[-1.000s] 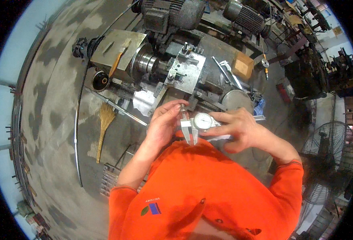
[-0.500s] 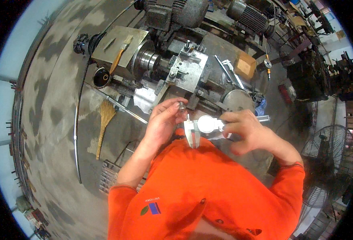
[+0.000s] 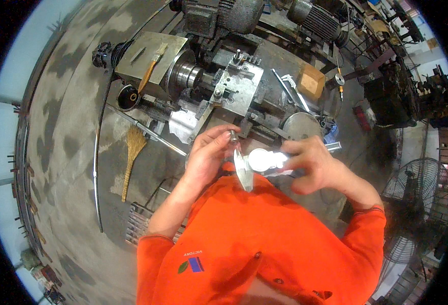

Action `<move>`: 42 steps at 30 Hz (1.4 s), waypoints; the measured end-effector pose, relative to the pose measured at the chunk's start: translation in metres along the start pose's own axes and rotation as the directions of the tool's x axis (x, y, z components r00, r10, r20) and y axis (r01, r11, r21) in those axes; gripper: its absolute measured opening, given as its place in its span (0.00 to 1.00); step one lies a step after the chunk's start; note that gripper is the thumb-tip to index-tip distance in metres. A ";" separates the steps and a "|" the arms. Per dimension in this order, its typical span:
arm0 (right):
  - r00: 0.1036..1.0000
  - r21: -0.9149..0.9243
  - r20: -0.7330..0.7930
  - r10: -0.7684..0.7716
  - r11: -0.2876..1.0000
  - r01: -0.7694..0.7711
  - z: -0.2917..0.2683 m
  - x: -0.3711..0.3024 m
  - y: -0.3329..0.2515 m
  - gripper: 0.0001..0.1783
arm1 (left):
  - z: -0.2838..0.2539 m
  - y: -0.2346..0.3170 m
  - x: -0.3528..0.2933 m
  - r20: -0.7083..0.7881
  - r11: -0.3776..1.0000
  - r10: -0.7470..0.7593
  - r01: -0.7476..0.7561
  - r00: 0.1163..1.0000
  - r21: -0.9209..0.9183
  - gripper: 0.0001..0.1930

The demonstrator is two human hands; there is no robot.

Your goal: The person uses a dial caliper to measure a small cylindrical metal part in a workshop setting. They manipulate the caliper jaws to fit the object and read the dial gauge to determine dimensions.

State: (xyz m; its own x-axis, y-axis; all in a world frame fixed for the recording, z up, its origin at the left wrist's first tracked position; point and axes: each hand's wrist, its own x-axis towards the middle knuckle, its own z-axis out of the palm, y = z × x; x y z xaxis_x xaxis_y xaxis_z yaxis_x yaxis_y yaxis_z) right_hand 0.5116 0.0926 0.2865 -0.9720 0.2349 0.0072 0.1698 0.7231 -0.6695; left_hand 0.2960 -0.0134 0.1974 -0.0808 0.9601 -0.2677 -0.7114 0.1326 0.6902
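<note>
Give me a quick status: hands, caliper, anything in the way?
Left hand pinching small metal part. Right hand holding dial caliper. Caliper jaws look closed, reading lost in glare. No obstruction visible between part and caliper.

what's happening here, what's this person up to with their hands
A person in a bright orange shirt stands before a grimy grey metal machine. The left hand pinches a small, round silver metal part. The right hand holds a silver metal caliper with a round white dial, its tips close to the part; whether they touch is unclear.
</note>
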 end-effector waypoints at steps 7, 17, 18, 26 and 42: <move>0.998 0.083 0.036 -0.056 0.995 0.052 -0.008 0.003 -0.006 0.26 | 0.002 -0.001 0.000 0.016 0.999 0.009 -0.008 1.000 -0.037 0.15; 0.979 -0.075 0.202 0.031 0.997 -0.016 -0.012 0.003 -0.012 0.37 | 0.003 0.002 -0.002 0.047 0.999 0.011 -0.010 0.999 -0.033 0.15; 0.981 -0.066 0.193 0.023 0.998 -0.010 -0.011 0.003 -0.011 0.38 | 0.003 0.003 -0.002 0.053 0.999 0.010 -0.008 0.999 -0.036 0.15; 0.983 -0.152 0.181 0.018 0.988 0.010 -0.006 0.002 -0.011 0.38 | 0.005 -0.001 -0.003 0.029 0.998 0.020 -0.018 0.999 -0.057 0.14; 0.994 -0.260 0.091 -0.052 0.963 0.074 0.004 -0.005 -0.003 0.30 | -0.001 -0.005 -0.003 0.075 0.998 -0.013 0.008 0.997 0.060 0.16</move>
State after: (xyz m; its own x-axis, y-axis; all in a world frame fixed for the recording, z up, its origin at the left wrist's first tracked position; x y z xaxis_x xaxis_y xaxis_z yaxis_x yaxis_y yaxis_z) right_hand 0.5156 0.0868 0.2856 -0.9903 0.1368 -0.0261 0.1337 0.8823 -0.4512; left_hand 0.2992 -0.0174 0.1939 -0.0190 0.9741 -0.2255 -0.6686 0.1553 0.7273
